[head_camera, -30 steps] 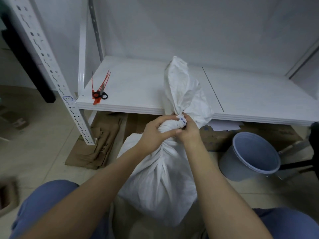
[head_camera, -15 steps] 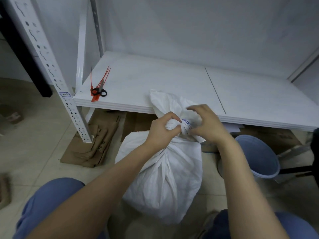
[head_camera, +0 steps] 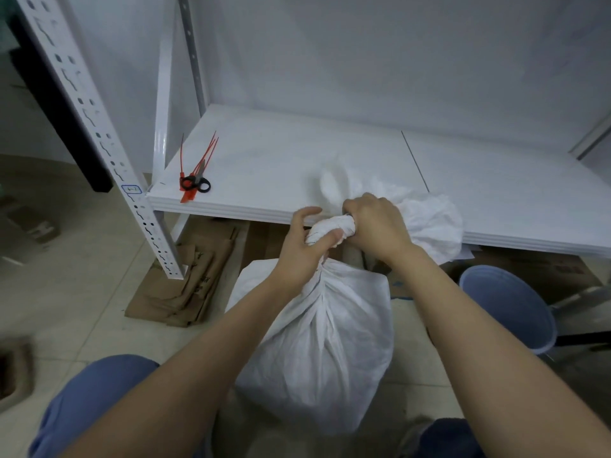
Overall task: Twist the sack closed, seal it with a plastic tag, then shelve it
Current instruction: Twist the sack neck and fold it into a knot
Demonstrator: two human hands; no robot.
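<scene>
A full white woven sack [head_camera: 317, 345] stands on the floor between my knees, in front of a low white shelf [head_camera: 297, 166]. Its neck is twisted into a tight rope. My left hand [head_camera: 302, 249] grips the lower part of that twisted neck. My right hand [head_camera: 373, 226] is closed around the neck just above, with the loose top of the sack flopped over to the right onto the shelf's edge. Several red plastic tags [head_camera: 198, 160] lie at the shelf's front left corner, apart from both hands.
Black-handled scissors [head_camera: 196, 184] lie on the tags. A white perforated upright [head_camera: 96, 127] stands at the left. Flattened cardboard [head_camera: 185, 285] covers the floor under the shelf. A blue bucket [head_camera: 509, 305] sits on the floor at the right.
The sack's loose top, upright a second ago, has been turned down and to the right. My right hand has come over the neck and closed on it; my left hand keeps its grip.
</scene>
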